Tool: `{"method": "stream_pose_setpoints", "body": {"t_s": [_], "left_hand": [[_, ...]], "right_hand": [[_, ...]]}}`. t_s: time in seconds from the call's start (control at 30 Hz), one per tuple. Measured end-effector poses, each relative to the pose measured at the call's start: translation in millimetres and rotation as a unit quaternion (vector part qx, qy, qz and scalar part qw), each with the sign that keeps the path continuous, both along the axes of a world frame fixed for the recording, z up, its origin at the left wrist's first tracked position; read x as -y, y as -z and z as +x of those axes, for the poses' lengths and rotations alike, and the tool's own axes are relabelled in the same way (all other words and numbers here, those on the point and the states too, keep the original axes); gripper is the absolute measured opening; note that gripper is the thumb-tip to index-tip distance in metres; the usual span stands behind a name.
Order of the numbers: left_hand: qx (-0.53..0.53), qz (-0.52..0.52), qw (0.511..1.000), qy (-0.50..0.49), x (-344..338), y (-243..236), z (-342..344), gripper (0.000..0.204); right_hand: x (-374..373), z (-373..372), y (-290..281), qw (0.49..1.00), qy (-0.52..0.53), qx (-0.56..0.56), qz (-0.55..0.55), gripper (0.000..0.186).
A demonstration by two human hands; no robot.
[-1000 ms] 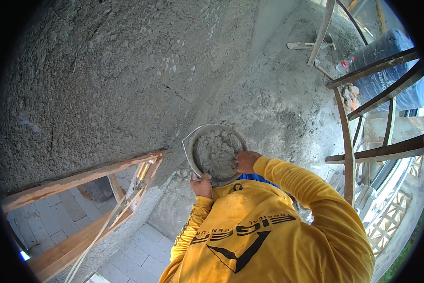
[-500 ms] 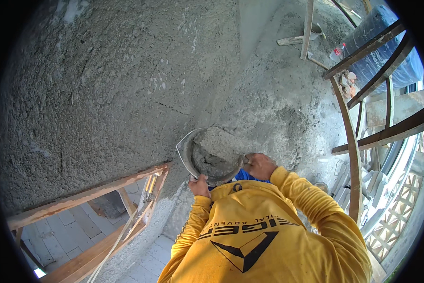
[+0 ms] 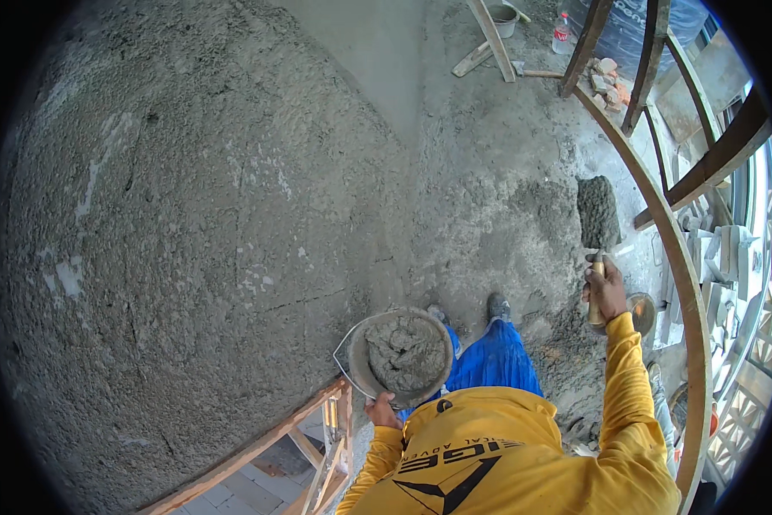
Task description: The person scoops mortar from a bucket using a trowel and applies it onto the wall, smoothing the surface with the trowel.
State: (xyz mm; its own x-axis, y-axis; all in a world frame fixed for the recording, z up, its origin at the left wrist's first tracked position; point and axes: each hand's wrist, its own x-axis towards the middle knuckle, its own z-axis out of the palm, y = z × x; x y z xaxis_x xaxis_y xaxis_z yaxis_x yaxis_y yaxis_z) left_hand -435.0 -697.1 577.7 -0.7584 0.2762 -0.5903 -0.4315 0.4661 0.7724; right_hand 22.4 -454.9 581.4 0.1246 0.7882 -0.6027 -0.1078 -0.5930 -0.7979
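Note:
My left hand (image 3: 384, 410) grips the near rim of a grey bucket (image 3: 360, 367), whose wire handle hangs over its left side. Inside the bucket lies wet grey mortar (image 3: 405, 350), rough on top. Out to the right, my right hand (image 3: 607, 290) is closed round the wooden handle of a trowel (image 3: 596, 312). A thick load of mortar (image 3: 599, 210) covers the trowel's blade, which points away from me over the floor. The bucket is held beside my blue-clad legs, close to the rough plastered wall (image 3: 223, 197).
A wooden frame (image 3: 270, 438) borders an opening at lower left. Curved-looking timber bars (image 3: 679, 266) rise on the right. Farther off are broken bricks (image 3: 607, 83), a plastic bottle (image 3: 562, 34), another bucket (image 3: 502, 22) and a large blue plastic-wrapped object (image 3: 639, 39). A round pan (image 3: 641, 314) sits near my right hand.
My right hand has swung from the bucket out to the right, and the trowel with its mortar load now shows. The view has shifted; my left hand still holds the bucket.

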Motion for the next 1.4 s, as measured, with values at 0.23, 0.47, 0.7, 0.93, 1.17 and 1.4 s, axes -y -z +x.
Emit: {"method": "stream_pose_setpoints", "body": {"t_s": [0.23,0.47,0.7,0.93,1.17,1.4], "left_hand": [[-0.04,-0.072,0.995,-0.063,31,11,6,0.029],[-0.08,-0.006,0.992,-0.093,33,-6,28,0.022],[-0.094,0.056,0.993,-0.04,-4,-19,39,0.019],[-0.057,0.08,0.995,-0.002,-22,-4,51,0.01],[-0.062,0.111,0.992,-0.005,-34,2,68,0.016],[-0.06,0.119,0.99,-0.046,-14,1,63,0.023]], "right_hand": [[-79,-146,207,0.811,0.192,0.541,0.112,0.046],[-49,-410,42,0.914,-0.256,0.027,0.313,0.033],[-40,-266,-65,0.684,-0.614,0.214,0.331,0.029],[-20,-243,-81,0.469,-0.693,0.412,0.36,0.023],[36,-271,17,0.191,-0.863,0.249,0.395,0.015],[39,-236,-61,0.597,-0.743,0.24,0.184,0.031]]}}
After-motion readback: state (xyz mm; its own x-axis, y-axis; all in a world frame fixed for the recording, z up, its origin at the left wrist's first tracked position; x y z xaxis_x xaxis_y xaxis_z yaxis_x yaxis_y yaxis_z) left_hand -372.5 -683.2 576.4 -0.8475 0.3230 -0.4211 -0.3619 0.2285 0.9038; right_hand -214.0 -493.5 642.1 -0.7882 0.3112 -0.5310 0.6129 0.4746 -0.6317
